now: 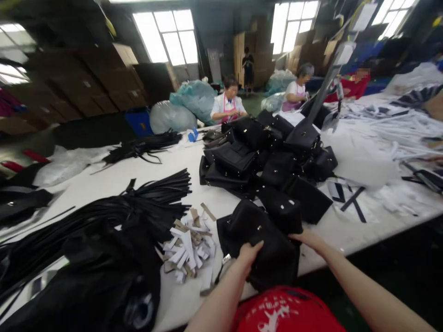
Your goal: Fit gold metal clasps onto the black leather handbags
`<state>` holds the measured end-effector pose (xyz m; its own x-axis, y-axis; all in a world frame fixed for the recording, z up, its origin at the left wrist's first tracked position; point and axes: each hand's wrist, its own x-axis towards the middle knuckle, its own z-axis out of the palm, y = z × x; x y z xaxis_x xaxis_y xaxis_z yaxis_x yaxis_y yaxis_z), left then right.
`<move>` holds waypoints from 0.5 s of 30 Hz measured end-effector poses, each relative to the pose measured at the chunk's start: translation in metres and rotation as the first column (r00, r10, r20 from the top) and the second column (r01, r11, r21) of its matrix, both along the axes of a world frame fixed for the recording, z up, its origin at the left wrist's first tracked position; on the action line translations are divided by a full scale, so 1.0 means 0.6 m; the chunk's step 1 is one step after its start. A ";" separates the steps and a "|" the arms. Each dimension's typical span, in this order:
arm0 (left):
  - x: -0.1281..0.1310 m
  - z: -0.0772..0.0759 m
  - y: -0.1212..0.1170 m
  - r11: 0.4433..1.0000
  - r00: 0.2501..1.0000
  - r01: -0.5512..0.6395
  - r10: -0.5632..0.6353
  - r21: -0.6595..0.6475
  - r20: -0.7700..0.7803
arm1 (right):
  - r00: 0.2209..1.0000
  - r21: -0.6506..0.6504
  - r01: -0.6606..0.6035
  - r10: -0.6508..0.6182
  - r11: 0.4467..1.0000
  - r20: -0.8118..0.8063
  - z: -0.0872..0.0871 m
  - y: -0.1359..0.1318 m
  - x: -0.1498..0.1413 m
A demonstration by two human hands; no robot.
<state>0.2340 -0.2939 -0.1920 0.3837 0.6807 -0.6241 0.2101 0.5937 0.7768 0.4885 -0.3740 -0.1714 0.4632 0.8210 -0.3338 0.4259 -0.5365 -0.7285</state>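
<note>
A black handbag (pixel 272 256) with a small metal fitting lies at the table's near edge, in front of my body. My left hand (pixel 252 254) grips its left side, the thumb lying over the front and the other fingers hidden. At the bag's right edge, my right hand (pixel 307 238) pinches the material between thumb and fingers. Just beyond it rises a heap of similar black bags (pixel 235 159) with small shiny fittings. To the left of my left hand is a pile of white and brown card strips (pixel 188 246).
Long black straps (pixel 148 198) lie bundled on the left of the white table (pixel 356 161). A dark bag-like heap (pixel 110 276) covers the near left corner. A metal post (pixel 325 83) rises beyond the bags. Several people (pixel 228 103) are across the table.
</note>
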 end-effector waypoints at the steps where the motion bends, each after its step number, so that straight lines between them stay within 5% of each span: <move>1: -0.001 -0.009 0.005 1.000 0.999 -0.005 0.006 -0.009 0.037 | 1.000 -0.032 0.027 -0.027 0.999 0.016 0.004 0.000 0.012; 5: -0.011 -0.022 0.018 0.999 0.993 -0.052 0.050 0.011 0.111 | 0.971 -0.058 0.162 -0.148 0.985 0.187 0.030 0.010 0.059; 9: -0.011 0.009 0.017 0.991 0.983 -0.109 0.096 0.082 0.153 | 0.889 0.143 0.209 -0.249 0.967 0.384 0.083 0.016 0.068; 12: 0.009 0.049 0.002 0.986 0.971 -0.137 0.115 0.095 0.209 | 0.942 0.211 -0.039 -0.035 0.977 0.335 0.114 0.030 0.045; 15: 0.035 0.097 -0.016 0.985 0.951 -0.166 0.144 0.057 0.275 | 0.962 0.070 -0.263 0.256 0.962 0.101 0.114 0.053 0.018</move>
